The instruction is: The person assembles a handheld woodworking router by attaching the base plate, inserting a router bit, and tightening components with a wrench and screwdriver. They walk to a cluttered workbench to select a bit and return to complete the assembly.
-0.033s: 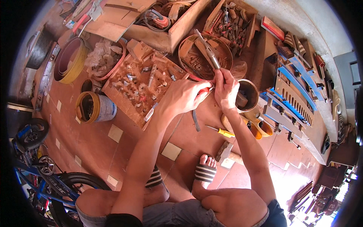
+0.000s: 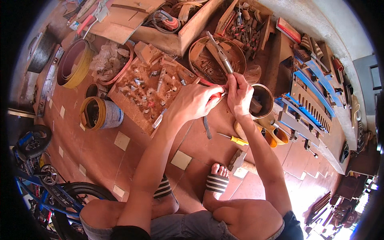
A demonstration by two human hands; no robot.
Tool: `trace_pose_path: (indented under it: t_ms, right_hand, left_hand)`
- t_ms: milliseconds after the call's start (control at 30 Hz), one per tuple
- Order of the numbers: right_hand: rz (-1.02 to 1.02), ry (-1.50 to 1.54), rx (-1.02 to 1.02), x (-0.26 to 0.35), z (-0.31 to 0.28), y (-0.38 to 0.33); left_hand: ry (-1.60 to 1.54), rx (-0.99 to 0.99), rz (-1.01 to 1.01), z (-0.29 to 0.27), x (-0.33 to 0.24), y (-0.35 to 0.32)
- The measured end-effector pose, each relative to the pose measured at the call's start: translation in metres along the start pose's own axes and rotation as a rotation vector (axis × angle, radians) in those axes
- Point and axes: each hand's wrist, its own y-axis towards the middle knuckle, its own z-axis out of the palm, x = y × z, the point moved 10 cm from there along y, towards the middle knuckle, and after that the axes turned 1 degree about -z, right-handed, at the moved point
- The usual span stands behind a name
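My left hand (image 2: 196,102) is closed around a red-handled tool (image 2: 209,83); only part of the handle shows between the fingers. My right hand (image 2: 239,94) touches it and grips a long grey metal tool (image 2: 220,56) that points up and away from me. Both hands meet over the near edge of a round rusty pan (image 2: 200,48) holding metal parts. What sits between the fingertips is hidden.
A wooden tray of small parts (image 2: 120,90) lies left of the hands, with a paint can (image 2: 100,114) beside it. A yellow-handled screwdriver (image 2: 232,139), a hammer (image 2: 238,160) and my sandalled feet (image 2: 217,182) are on the tiled floor. Blue metal racks (image 2: 308,108) stand right, a bicycle (image 2: 48,180) lower left.
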Motion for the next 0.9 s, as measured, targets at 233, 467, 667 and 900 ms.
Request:
trace_pose_path:
  t_ms: [233,467,667,900]
  right_hand:
    - [-0.130,0.004,0.065,0.022,-0.008,0.002]
    - [-0.091,-0.006,0.101,0.021,-0.015,-0.004]
    - [0.047,0.062,0.081,-0.002,-0.009,-0.008]
    - [0.240,0.173,0.106,-0.013,-0.002,-0.014]
  left_hand:
    - [-0.072,-0.081,0.072,-0.004,0.001,-0.001]
    - [-0.180,-0.016,0.007,0.014,0.015,-0.003]
    - [-0.359,-0.152,0.007,0.024,0.023,-0.008]
    - [-0.508,-0.281,-0.006,0.042,0.035,-0.017]
